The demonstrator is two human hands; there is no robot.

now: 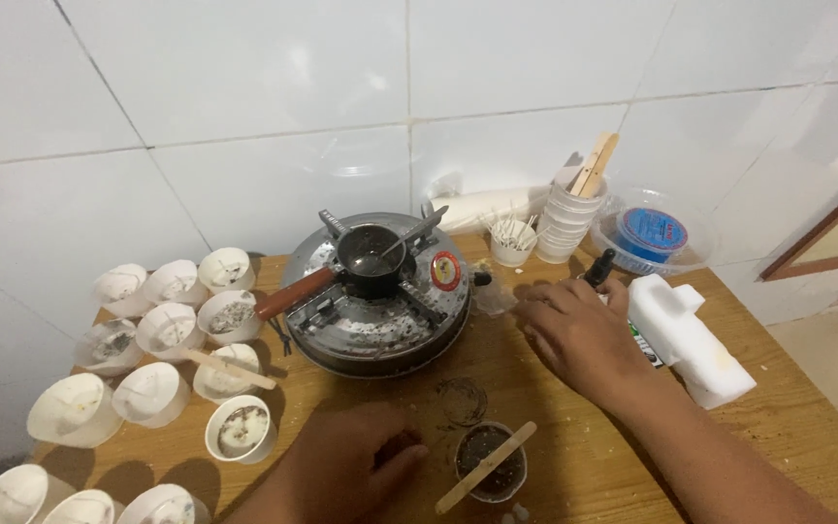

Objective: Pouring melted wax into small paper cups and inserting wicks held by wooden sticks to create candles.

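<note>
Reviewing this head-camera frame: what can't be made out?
- Left hand: fingers curl under; any held thing is hidden.
- Right hand: palm down, covering what lies beneath.
- Small dark bottle: partly behind the right hand.
- Bottom-left white cups: cut off by the frame edge.

Round red sticker (445, 270) with pale rim: on right side of grey stove top, just beside small pot. Round blue label (652, 232): on lid inside clear plastic tub (695, 254), at table's back right corner, near wall. Small green-and-white label (643, 342): on package partly hidden between right hand (579, 335) and white foam block (688, 335); shape unclear.
</note>
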